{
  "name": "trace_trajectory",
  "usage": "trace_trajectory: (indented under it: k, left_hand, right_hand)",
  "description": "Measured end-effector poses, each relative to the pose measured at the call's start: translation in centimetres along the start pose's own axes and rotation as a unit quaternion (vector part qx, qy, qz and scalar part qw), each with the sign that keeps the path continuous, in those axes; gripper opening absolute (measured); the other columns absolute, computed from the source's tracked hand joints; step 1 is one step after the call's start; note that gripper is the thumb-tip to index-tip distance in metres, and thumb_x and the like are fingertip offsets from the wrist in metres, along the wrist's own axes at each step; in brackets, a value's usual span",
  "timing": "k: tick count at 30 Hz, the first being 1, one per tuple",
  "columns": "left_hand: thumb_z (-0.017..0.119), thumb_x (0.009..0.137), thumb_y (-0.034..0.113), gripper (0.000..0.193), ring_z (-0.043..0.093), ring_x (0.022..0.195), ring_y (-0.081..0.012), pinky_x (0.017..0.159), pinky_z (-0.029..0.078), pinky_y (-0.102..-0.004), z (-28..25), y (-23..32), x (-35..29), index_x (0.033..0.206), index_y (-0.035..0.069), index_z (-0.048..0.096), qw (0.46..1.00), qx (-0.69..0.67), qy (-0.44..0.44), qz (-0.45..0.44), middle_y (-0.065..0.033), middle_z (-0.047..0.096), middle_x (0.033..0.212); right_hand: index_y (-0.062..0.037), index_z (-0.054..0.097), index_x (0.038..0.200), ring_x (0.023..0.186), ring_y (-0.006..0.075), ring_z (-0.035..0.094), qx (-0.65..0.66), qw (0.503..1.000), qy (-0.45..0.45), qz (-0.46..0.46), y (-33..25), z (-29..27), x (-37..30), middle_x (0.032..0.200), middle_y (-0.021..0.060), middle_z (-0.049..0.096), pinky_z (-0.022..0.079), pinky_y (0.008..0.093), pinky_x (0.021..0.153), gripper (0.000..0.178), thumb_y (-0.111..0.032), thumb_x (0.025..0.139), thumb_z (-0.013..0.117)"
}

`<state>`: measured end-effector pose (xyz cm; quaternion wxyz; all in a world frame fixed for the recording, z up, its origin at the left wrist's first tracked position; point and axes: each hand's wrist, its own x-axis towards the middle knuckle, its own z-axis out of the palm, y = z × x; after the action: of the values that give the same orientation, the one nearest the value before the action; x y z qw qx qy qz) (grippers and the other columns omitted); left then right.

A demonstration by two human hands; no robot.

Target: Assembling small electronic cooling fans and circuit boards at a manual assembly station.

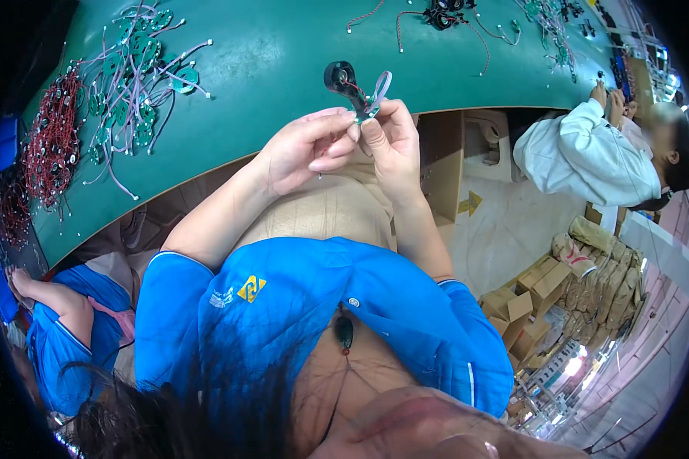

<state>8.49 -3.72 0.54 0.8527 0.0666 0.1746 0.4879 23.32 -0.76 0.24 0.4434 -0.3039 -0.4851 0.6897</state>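
Note:
In front of me, at the table's near edge, both hands meet at a small black plastic housing [352, 90] with a round, ring-like end. A small green circuit board [370, 112] sits at its lower end, with a looped grey cable [383, 86] and thin twisted red-and-black wires. My left hand [314, 145] pinches the lower end of the housing between thumb and fingers. My right hand [394, 145] grips the circuit board beside it, thumb in front. The exact contact under the fingertips is hidden.
The green table [260, 69] carries a pile of circuit boards with grey cables [134, 84] and a heap of red-wired parts [52, 141] at left. More black wired parts [444, 14] lie at the far side. Co-workers sit left and right; cardboard boxes [540, 283] stand behind at right.

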Motion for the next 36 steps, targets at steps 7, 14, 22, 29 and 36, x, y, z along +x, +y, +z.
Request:
trace_trajectory:
  k: [7, 14, 22, 29, 36]
  left_hand:
    - [0.043, 0.094, 0.013, 0.018, 0.038, 0.049, -0.0076, 0.044, 0.028, -0.018, -0.3, -0.1, -0.2, 0.086, 0.0, 0.054, 0.997, -0.044, -0.057, -0.037, -0.0082, 0.054, 0.077]
    - [0.043, 0.094, 0.014, 0.019, 0.038, 0.049, -0.0079, 0.045, 0.03, -0.0196, 0.4, 2.5, -0.5, 0.081, 0.003, 0.051, 0.988, -0.092, 0.021, 0.12, -0.0112, 0.059, 0.087]
    - [0.042, 0.094, 0.016, 0.019, 0.041, 0.047, -0.0063, 0.043, 0.032, -0.0193, -0.7, 3.0, -1.2, 0.079, 0.006, 0.048, 0.98, -0.081, 0.03, 0.178, -0.0128, 0.062, 0.087]
    - [0.045, 0.096, 0.019, 0.015, 0.045, 0.043, -0.0056, 0.037, 0.03, -0.0162, 0.6, -0.4, -1.4, 0.086, 0.009, 0.048, 0.959, 0.264, 0.057, 0.087, -0.0041, 0.06, 0.072]
    - [0.05, 0.093, 0.016, 0.013, 0.056, 0.066, -0.0141, 0.057, 0.045, -0.0243, -1.2, -1.6, 0.1, 0.091, 0.005, 0.056, 0.726, 0.624, 0.036, 0.288, -0.0073, 0.063, 0.091]
  right_hand:
    - [-0.0019, 0.054, 0.09, 0.064, 0.0125, 0.052, -0.056, 0.99, -0.014, -0.128, 0.0, 0.2, 0.3, 0.083, 0.006, 0.054, 0.046, 0.0231, 0.059, 0.009, -0.005, 0.087, 0.061]
    - [-0.0024, 0.056, 0.081, 0.059, 0.0147, 0.047, -0.375, 0.891, -0.01, -0.255, -0.2, -1.1, 0.1, 0.078, 0.0056, 0.053, 0.041, 0.0233, 0.054, 0.007, -0.001, 0.083, 0.062]
    - [-0.0019, 0.057, 0.098, 0.07, 0.0132, 0.045, -0.315, 0.942, -0.065, -0.096, -0.3, -2.4, -0.3, 0.079, 0.0042, 0.053, 0.04, 0.0236, 0.065, 0.016, -0.005, 0.084, 0.062]
    - [-0.0012, 0.053, 0.113, 0.081, 0.0128, 0.05, -0.114, 0.989, -0.047, 0.081, -3.4, -1.2, -0.5, 0.088, 0.0068, 0.057, 0.042, 0.0248, 0.075, 0.027, -0.008, 0.088, 0.06]
    - [-0.0005, 0.058, 0.105, 0.071, 0.0105, 0.052, -0.224, 0.971, -0.019, 0.077, -4.2, -5.1, -2.7, 0.093, 0.0074, 0.059, 0.042, 0.0201, 0.063, 0.02, -0.001, 0.085, 0.058]
